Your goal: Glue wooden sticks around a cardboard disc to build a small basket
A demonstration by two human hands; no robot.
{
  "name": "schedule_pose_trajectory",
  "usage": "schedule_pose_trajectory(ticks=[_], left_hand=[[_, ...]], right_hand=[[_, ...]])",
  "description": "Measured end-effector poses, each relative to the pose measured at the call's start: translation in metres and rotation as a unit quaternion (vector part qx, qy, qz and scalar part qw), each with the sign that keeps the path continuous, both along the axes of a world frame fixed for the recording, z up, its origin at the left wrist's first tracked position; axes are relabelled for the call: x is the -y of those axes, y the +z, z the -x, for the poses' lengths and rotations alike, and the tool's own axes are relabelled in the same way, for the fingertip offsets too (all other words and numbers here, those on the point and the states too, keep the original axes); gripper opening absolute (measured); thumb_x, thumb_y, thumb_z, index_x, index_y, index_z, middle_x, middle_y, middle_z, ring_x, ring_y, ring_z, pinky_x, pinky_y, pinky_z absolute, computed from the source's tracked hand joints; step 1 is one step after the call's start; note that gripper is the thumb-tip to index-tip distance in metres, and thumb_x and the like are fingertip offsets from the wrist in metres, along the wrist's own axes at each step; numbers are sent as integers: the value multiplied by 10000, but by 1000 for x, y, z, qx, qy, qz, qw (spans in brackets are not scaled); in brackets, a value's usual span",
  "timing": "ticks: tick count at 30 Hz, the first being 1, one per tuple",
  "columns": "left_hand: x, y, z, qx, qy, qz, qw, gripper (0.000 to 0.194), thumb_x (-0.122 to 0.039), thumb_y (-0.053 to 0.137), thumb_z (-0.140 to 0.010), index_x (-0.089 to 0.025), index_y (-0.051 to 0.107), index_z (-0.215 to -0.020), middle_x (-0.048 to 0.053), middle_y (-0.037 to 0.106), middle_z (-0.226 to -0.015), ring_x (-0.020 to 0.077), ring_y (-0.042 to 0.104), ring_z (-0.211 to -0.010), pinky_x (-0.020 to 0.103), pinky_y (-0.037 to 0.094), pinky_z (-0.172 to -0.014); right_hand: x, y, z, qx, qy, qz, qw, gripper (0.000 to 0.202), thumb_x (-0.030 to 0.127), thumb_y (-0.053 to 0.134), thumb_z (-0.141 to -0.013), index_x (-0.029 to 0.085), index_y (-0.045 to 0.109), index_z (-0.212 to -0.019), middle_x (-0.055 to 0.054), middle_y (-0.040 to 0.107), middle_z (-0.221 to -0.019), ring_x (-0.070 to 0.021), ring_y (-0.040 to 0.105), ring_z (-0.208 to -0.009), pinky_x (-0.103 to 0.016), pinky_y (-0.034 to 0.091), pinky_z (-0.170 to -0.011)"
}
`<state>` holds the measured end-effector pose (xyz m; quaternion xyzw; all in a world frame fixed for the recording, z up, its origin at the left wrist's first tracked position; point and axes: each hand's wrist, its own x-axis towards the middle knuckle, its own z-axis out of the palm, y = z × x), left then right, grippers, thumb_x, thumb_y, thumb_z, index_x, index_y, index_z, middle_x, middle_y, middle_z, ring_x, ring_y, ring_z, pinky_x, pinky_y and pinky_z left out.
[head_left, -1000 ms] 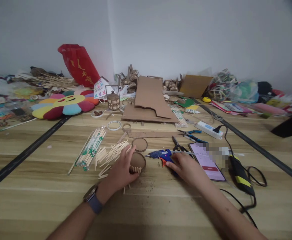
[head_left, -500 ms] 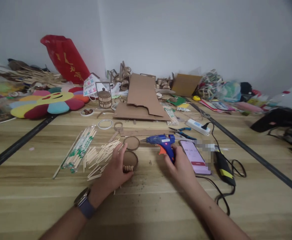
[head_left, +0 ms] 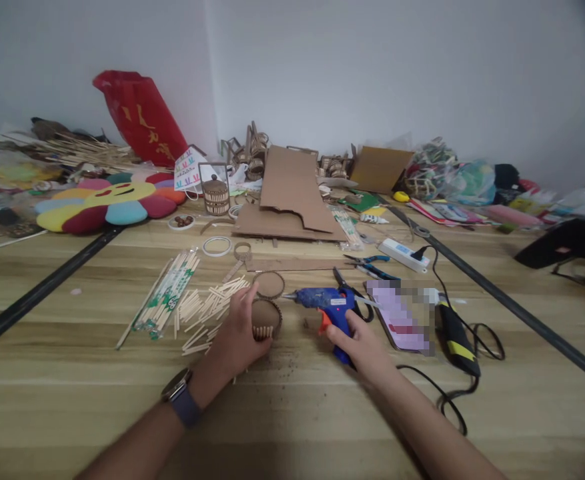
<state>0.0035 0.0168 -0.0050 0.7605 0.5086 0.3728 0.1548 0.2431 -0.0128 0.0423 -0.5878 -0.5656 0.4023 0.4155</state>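
My left hand (head_left: 242, 330) curls its fingers and thumb around a small round cardboard base (head_left: 266, 313) with short sticks standing along its near edge. The fingers hide part of that base. Just beyond it lies a thin cardboard ring (head_left: 271, 285). In my right hand (head_left: 359, 343) is a blue hot glue gun (head_left: 329, 300) with an orange trigger, gripped by the handle, its nozzle pointing left towards the ring and base. Scissors (head_left: 355, 297) lie partly hidden behind the glue gun. Loose short wooden sticks (head_left: 215, 300) are spread left of my left hand.
Bagged sticks (head_left: 172, 290) lie at the left. A phone (head_left: 397, 317) and a black-yellow tool (head_left: 457, 340) with a cord are on the right. Pliers (head_left: 372, 263) and a power strip (head_left: 403, 255) sit behind. Farther back are cardboard sheets (head_left: 287, 180) and a flower cushion (head_left: 117, 200).
The glue gun in my right hand has come nearer to me, and the scissors behind it now show. My left hand stays at the round base. The whole view has shifted slightly.
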Motion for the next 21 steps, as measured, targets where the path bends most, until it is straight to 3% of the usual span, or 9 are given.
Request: schedule_pose_trajectory(ticks=[4,8,15,21], left_hand=[[0,1,1,0,4,7,1000,974,-143,684,-654,-228,215,-1504,148,352,-1441,348,412,-1377,539,358,-1147],[0,2,2,-1,-1,16,1000,972,-142,686,-658,-222,222,-1508,144,356,-1443,343,395,-1392,514,356,-1153],[-1,1,4,3,4,11,1000,955,-140,680,-660,-215,241,-1505,146,374,-1436,337,373,-1409,509,344,-1160],[-2,1,5,2,3,10,1000,933,-157,698,-664,-206,270,-1491,151,400,-1426,341,392,-1393,519,347,-1157]], right_hand=[[4,-4,0,37,-8,-10,999,449,640,646,-747,203,670,-843,-48,690,-749,-253,645,-756,-333,534,-636],[4,-3,-1,92,32,-69,993,376,544,662,-776,207,703,-939,-65,735,-869,-268,677,-825,-381,573,-743],[-1,-13,-4,101,135,-21,986,412,527,636,-818,179,756,-1001,-85,779,-962,-278,715,-881,-430,584,-840],[-2,-11,-5,146,182,-40,972,369,520,621,-831,192,763,-924,-70,764,-884,-246,704,-809,-344,578,-747]])
